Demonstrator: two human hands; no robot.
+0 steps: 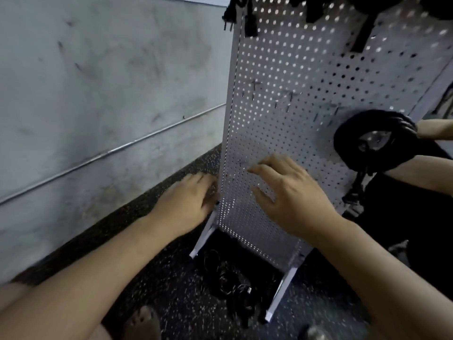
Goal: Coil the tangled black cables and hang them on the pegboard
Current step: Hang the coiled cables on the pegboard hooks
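Observation:
The white pegboard (282, 69) stands on the dark floor, leaning back. My left hand (186, 202) reaches to its lower left edge, fingers fairly straight and their tips at the edge. My right hand (291, 192) hovers over the board's face with fingers spread, holding nothing. A tangle of black cables (228, 283) lies on the floor between the board's feet. At the right, another person's hands hold a coiled black cable (348, 146) against the board. More black cables (245, 18) hang at the board's top.
Bare metal hooks (289, 96) stick out of the board's middle. A grey wall (110, 82) with a thin pipe (122, 146) runs along the left. The board's white feet (282, 290) rest on speckled rubber flooring (171, 278). My foot (144, 322) shows at the bottom.

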